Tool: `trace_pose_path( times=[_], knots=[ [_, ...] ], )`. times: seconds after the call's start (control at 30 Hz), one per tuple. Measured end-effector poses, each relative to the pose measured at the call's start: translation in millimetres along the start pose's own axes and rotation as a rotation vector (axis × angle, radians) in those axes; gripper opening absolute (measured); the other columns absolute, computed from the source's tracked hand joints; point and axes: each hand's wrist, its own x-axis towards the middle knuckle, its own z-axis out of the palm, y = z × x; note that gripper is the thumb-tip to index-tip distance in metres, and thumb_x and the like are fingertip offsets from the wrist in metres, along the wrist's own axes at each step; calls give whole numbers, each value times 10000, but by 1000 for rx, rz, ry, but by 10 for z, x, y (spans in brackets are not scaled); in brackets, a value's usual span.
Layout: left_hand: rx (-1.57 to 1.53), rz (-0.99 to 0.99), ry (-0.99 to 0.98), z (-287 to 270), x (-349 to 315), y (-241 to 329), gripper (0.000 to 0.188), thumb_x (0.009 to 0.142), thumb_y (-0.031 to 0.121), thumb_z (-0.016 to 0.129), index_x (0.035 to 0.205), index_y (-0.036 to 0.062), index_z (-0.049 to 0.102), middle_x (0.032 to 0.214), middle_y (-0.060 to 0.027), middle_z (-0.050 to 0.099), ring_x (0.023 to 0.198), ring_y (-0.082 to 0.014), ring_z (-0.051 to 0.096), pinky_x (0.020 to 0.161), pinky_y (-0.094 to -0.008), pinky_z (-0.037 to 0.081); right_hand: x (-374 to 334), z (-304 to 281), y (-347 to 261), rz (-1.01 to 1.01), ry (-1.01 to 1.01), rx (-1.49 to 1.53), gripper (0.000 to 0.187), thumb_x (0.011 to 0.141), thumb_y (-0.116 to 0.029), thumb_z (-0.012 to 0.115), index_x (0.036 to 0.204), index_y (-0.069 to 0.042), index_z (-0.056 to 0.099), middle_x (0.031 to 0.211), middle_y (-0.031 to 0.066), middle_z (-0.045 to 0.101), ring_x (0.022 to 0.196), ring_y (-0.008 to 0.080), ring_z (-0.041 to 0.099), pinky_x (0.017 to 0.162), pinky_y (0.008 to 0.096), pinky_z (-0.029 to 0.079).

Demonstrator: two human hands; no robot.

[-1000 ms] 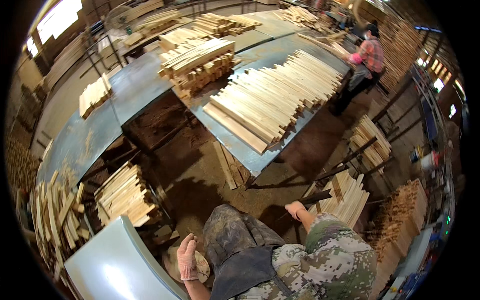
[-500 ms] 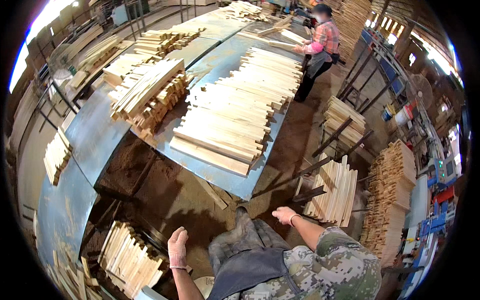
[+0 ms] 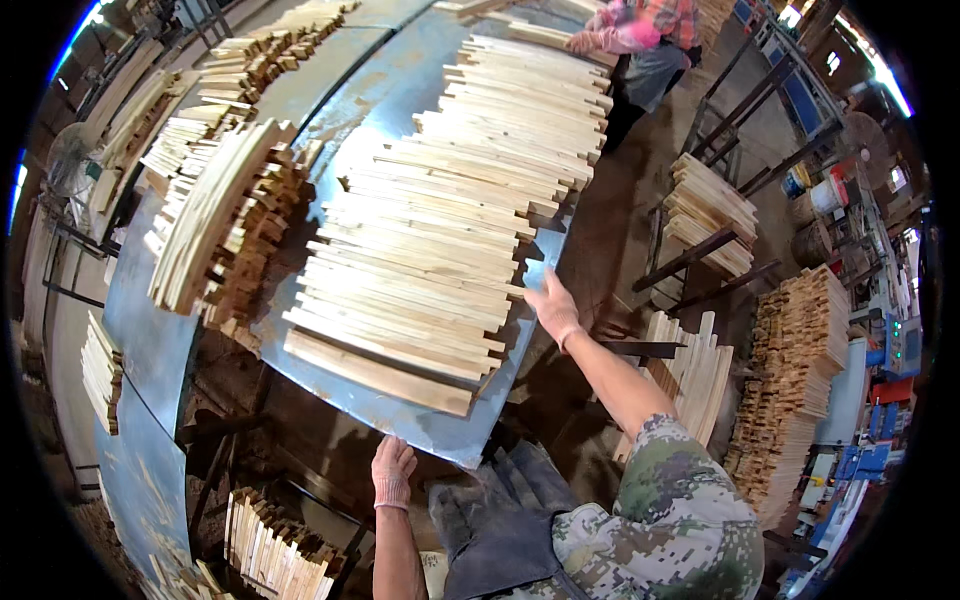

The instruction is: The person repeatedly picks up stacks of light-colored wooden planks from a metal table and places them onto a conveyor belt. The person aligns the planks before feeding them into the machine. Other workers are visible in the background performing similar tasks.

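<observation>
A row of pale wooden strips [image 3: 420,220] lies side by side across the blue metal table [image 3: 470,440]. My right hand [image 3: 553,308] reaches to the strips' right-hand ends, thumb and forefinger apart; the forefinger is at the end of one strip, and whether it presses on it I cannot tell. My left hand [image 3: 393,470], in a pale glove, is at the table's front edge with its fingertips up against it. Its fingers are loosely bent and hold nothing that I can see. The nearest strip [image 3: 375,372] lies slightly apart from the row.
A stack of strips [image 3: 225,215] stands at the table's left side. At the far end, a co-worker [image 3: 650,50] has a hand near the strips. Metal rack bars [image 3: 690,255] and a tall wood stack [image 3: 790,370] are on the right. More strips [image 3: 280,545] sit low at the left.
I have come closer to the table. My right hand has moved forward to the strip ends, and my left hand has moved up to the table's front edge.
</observation>
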Motion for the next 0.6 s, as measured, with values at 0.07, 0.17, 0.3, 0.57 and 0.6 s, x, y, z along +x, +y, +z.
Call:
trace_pose_path(
  times=[0.07, 0.17, 0.3, 0.57, 0.6],
  knots=[
    [-49, -47, 115, 258, 413, -103, 165, 1086, 291, 602, 951, 204, 567, 725, 76, 466, 618, -96, 459, 623, -293, 408, 592, 55, 157, 12, 87, -42, 926, 893, -438, 753, 1620, -5, 377, 1548, 295, 539, 1449, 411, 515, 1201, 425, 406],
    [-71, -90, 168, 249, 1089, -278, 212, 1048, 416, 644, 1103, 211, 647, 886, 20, 641, 774, -159, 596, 796, -403, 484, 1254, 53, 51, -37, 90, -128, 951, 891, -410, 763, 1646, -18, 340, 1605, 284, 474, 1489, 407, 462, 1219, 425, 390],
    [-33, -97, 493, 969, 1189, -55, 313, 1033, 493, 641, 1029, 180, 648, 726, 29, 547, 677, -151, 537, 767, -371, 487, 1920, 190, 30, 5, 29, -178, 957, 889, -394, 772, 1665, -60, 323, 1619, 277, 454, 1476, 412, 470, 1212, 433, 401],
    [-116, 159, 315, 998, 1278, 158, 329, 1031, 418, 696, 1085, 93, 708, 742, 49, 559, 631, -110, 482, 676, -302, 463, 2055, 423, -45, 18, 80, -149, 926, 913, -441, 756, 1654, -57, 354, 1601, 247, 450, 1460, 402, 476, 1194, 433, 420],
    [-40, 217, 391, 1031, 1314, 151, 334, 1030, 402, 701, 1101, 76, 707, 753, 48, 564, 642, -106, 484, 669, -297, 452, 1990, 382, -34, -14, 83, -137, 916, 918, -436, 752, 1652, -55, 357, 1594, 250, 456, 1458, 403, 476, 1195, 433, 419]
  ],
)
